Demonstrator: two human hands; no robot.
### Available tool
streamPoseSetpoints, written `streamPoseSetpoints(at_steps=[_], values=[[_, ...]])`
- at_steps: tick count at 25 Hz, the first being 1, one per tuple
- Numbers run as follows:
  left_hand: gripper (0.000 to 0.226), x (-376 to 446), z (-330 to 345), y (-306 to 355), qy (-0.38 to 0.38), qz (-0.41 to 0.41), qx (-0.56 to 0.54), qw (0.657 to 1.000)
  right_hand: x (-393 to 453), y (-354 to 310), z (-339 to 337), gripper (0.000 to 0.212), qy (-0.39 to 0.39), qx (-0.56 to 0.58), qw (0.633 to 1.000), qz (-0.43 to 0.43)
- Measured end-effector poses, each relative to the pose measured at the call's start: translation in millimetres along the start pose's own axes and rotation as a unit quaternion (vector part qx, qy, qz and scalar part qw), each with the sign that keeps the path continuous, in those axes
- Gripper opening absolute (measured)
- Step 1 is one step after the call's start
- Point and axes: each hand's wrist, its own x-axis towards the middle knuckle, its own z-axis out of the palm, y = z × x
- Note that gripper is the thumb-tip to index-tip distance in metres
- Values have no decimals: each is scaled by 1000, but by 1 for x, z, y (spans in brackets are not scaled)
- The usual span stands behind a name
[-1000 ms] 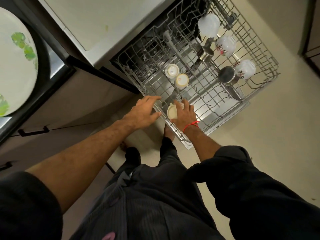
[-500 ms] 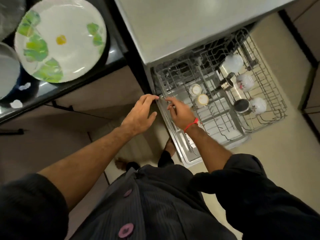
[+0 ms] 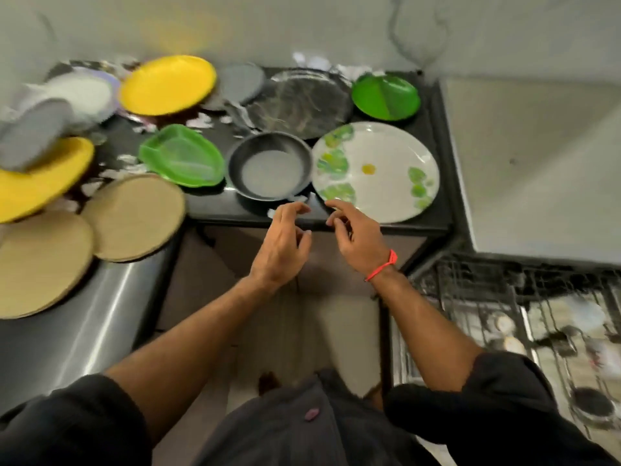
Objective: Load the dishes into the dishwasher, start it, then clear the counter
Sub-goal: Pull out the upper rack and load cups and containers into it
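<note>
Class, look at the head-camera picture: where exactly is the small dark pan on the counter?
The pan sits near the counter's front edge, between the green leaf-shaped dish on its left and the white floral plate on its right.

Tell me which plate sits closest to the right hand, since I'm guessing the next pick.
The white plate with green leaf prints, at the counter's right end. The right hand hovers at its near rim; the yellow, green and tan plates all lie farther left.
</note>
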Motion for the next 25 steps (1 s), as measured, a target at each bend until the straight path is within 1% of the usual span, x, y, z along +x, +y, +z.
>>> streamPoseSetpoints(at_steps=[3, 6, 8, 11, 13, 17, 21, 25], values=[[46, 3, -76, -42, 80, -43, 32, 995, 50, -51, 59, 42, -31, 31, 999, -30], [49, 6, -135, -77, 123, -108, 58, 985, 91, -89, 109, 43, -64, 54, 995, -57], [51, 6, -162, -97, 144, -147, 76, 976, 115, -108, 137, 46, -91, 60, 992, -65], [51, 9, -187, -124, 174, -182, 98, 963, 147, -127, 171, 48, -142, 71, 985, -65], [49, 13, -200, -138, 201, -202, 110, 952, 169, -138, 192, 48, -173, 81, 978, -83], [49, 18, -229, -161, 251, -249, 124, 927, 211, -163, 233, 48, -258, 103, 954, -112], [51, 9, -261, -187, 315, -319, 115, 886, 241, -181, 281, 46, -335, 108, 930, -105], [46, -7, -303, -220, 354, -370, 106, 853, 259, -202, 332, 48, -361, 118, 919, -109]])
